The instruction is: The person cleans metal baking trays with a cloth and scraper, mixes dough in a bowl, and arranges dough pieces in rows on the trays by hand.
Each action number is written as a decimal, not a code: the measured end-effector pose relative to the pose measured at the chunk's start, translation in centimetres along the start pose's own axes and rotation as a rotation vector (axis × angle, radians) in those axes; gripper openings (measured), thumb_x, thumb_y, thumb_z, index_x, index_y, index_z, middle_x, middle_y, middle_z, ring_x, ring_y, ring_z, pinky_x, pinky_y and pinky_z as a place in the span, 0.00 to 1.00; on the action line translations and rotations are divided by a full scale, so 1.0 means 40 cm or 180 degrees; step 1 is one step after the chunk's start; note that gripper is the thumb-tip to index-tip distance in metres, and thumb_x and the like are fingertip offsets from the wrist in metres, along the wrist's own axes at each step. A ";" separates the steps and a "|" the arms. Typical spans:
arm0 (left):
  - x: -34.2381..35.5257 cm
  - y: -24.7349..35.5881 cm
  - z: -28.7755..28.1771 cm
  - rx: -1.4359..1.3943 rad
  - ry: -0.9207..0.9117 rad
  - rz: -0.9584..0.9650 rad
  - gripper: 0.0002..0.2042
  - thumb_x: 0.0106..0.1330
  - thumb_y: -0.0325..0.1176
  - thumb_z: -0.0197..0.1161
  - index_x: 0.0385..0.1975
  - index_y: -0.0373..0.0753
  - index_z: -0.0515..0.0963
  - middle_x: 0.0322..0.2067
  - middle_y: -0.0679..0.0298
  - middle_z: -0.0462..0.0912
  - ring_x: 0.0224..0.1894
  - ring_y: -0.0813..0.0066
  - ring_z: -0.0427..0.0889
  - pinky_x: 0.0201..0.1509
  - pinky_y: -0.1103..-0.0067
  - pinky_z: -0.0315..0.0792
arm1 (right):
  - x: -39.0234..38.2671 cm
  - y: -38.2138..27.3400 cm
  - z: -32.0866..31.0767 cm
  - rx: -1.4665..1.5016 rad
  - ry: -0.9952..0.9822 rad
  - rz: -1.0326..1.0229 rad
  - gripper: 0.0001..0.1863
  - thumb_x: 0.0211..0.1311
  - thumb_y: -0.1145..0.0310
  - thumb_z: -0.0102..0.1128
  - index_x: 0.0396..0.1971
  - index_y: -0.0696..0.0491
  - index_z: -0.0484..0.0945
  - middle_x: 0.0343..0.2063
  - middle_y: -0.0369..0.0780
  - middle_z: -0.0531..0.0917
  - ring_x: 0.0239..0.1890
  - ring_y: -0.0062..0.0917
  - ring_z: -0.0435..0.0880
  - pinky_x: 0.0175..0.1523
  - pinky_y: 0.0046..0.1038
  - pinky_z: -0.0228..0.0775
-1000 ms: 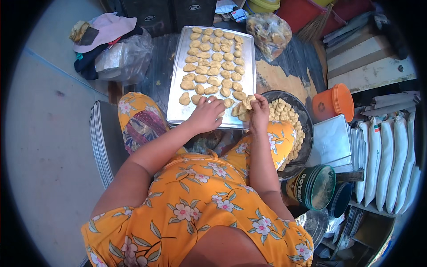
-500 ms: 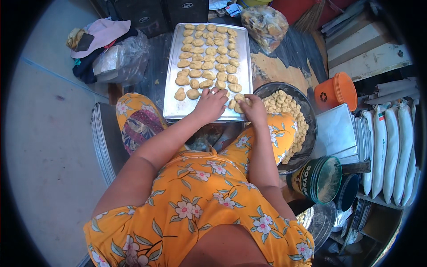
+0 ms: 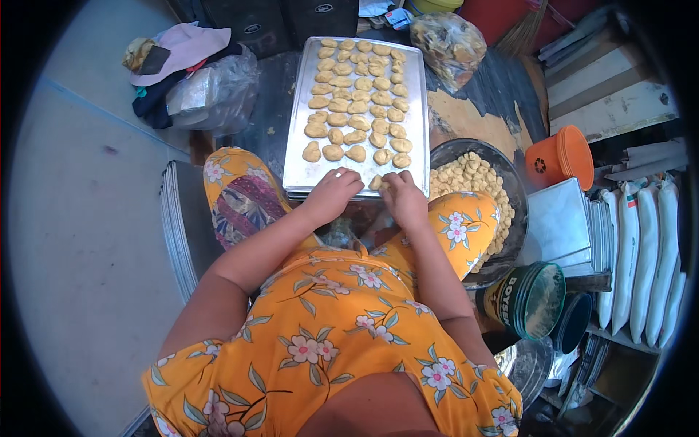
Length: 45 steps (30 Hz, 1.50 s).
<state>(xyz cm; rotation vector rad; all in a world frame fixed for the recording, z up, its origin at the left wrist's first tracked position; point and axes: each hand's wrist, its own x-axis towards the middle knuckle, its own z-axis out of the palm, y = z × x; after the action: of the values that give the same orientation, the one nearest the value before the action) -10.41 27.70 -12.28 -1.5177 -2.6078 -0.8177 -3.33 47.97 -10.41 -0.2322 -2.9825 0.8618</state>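
A silver baking tray [image 3: 295,171] lies in front of me, set with rows of lumpy tan dough pieces [image 3: 355,153]. My right hand [image 3: 408,198] is closed at the tray's near right corner, its fingers around a piece of dough [image 3: 376,182]. Just left of it, at the near edge, my left hand [image 3: 333,193] has its fingers curled together; whatever they hold, if anything, is hidden. Beside my right knee stands a wide dark basin [image 3: 518,218] heaped with more small dough pieces [image 3: 473,171].
An orange bucket [image 3: 557,158], stacked metal sheets [image 3: 561,218] and a dark green bucket [image 3: 524,298] stand to the right. White sacks [image 3: 648,255] lean farther right. A bag of clothes [image 3: 211,95] sits at the far left, a filled plastic bag [image 3: 448,47] beyond the tray.
Both hands have drawn back toward the tray's near edge. Two dough pieces at the right of the nearest row now lie uncovered. The whole view has shifted slightly.
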 end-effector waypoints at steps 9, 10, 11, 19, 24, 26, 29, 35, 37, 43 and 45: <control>-0.081 -0.074 -0.079 0.0140 0.0321 -0.0949 0.15 0.56 0.20 0.58 0.44 0.38 0.78 0.43 0.58 0.80 0.49 0.55 0.76 0.54 0.65 0.71 | 0.095 -0.136 0.105 0.0282 -0.0128 -0.0615 0.16 0.57 0.63 0.65 0.46 0.47 0.78 0.39 0.42 0.79 0.39 0.41 0.82 0.43 0.40 0.74; -0.078 -0.064 -0.076 0.0279 0.0587 -0.0861 0.14 0.57 0.22 0.59 0.44 0.38 0.78 0.44 0.59 0.80 0.49 0.57 0.76 0.54 0.65 0.70 | 0.102 -0.138 0.110 0.0461 -0.0165 -0.0521 0.19 0.55 0.65 0.67 0.47 0.47 0.78 0.41 0.43 0.80 0.41 0.41 0.82 0.45 0.39 0.75; -0.072 -0.057 -0.074 0.0416 0.0852 -0.0771 0.13 0.58 0.23 0.60 0.44 0.39 0.79 0.44 0.61 0.81 0.50 0.59 0.76 0.55 0.64 0.69 | 0.099 -0.131 0.109 0.0462 -0.0168 -0.0522 0.19 0.55 0.65 0.67 0.47 0.47 0.78 0.41 0.43 0.80 0.41 0.41 0.82 0.45 0.39 0.75; -0.027 -0.062 -0.050 0.0563 0.0284 -0.0583 0.13 0.61 0.33 0.63 0.46 0.43 0.80 0.47 0.66 0.80 0.53 0.66 0.74 0.58 0.68 0.62 | 0.093 -0.063 0.077 0.0595 -0.0106 -0.0242 0.27 0.52 0.65 0.69 0.54 0.49 0.74 0.39 0.46 0.84 0.43 0.44 0.82 0.47 0.39 0.74; 0.021 -0.055 -0.027 0.0434 0.0361 -0.0264 0.13 0.60 0.36 0.64 0.44 0.43 0.81 0.46 0.67 0.81 0.53 0.67 0.73 0.58 0.66 0.60 | 0.090 -0.053 0.043 0.0934 -0.0427 -0.0173 0.25 0.53 0.66 0.71 0.51 0.52 0.74 0.41 0.48 0.84 0.45 0.46 0.82 0.48 0.39 0.74; 0.030 -0.060 -0.026 0.0530 0.0170 -0.0394 0.14 0.60 0.37 0.63 0.45 0.43 0.80 0.45 0.67 0.80 0.53 0.67 0.73 0.59 0.66 0.59 | 0.083 -0.030 0.049 0.1031 -0.0231 -0.0111 0.24 0.53 0.67 0.71 0.50 0.53 0.74 0.40 0.48 0.84 0.44 0.45 0.83 0.47 0.38 0.74; 0.048 -0.043 -0.032 0.0572 0.0103 -0.0472 0.14 0.59 0.37 0.63 0.44 0.43 0.80 0.43 0.67 0.80 0.53 0.66 0.73 0.59 0.66 0.59 | 0.080 0.000 0.058 0.1442 0.0056 0.0082 0.20 0.53 0.70 0.71 0.47 0.54 0.75 0.35 0.47 0.84 0.40 0.42 0.83 0.46 0.37 0.74; 0.043 -0.044 -0.006 0.0566 0.0179 -0.0331 0.14 0.59 0.39 0.65 0.43 0.45 0.80 0.44 0.67 0.79 0.52 0.65 0.73 0.58 0.65 0.59 | 0.086 -0.005 0.071 0.1590 0.0570 -0.0707 0.18 0.54 0.72 0.69 0.46 0.54 0.78 0.39 0.46 0.78 0.41 0.40 0.78 0.49 0.35 0.72; 0.050 -0.038 -0.012 0.0630 0.0013 -0.0493 0.14 0.59 0.40 0.65 0.44 0.45 0.80 0.44 0.67 0.79 0.52 0.65 0.73 0.58 0.64 0.59 | 0.059 -0.017 0.053 0.1058 0.0154 -0.0519 0.21 0.54 0.72 0.68 0.49 0.54 0.77 0.45 0.46 0.74 0.44 0.42 0.76 0.52 0.35 0.69; 0.086 -0.015 0.011 0.0403 0.0198 -0.0221 0.16 0.61 0.41 0.64 0.47 0.46 0.80 0.48 0.67 0.79 0.55 0.66 0.72 0.61 0.63 0.57 | 0.001 -0.014 0.040 -0.0184 0.0691 -0.0112 0.29 0.49 0.74 0.71 0.54 0.52 0.73 0.46 0.45 0.73 0.45 0.42 0.76 0.51 0.38 0.71; 0.100 -0.011 0.028 0.0464 0.0100 0.0128 0.16 0.61 0.41 0.63 0.47 0.46 0.80 0.50 0.67 0.78 0.56 0.66 0.72 0.62 0.63 0.57 | 0.000 0.009 0.024 0.0138 0.0660 -0.0039 0.30 0.48 0.75 0.71 0.54 0.52 0.72 0.46 0.45 0.73 0.46 0.42 0.77 0.51 0.38 0.72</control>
<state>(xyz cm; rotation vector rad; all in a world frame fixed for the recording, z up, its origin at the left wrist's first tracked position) -12.62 31.22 -12.38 -1.5006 -2.5431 -0.6276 -3.34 47.77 -11.41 -0.2828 -2.7686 0.8438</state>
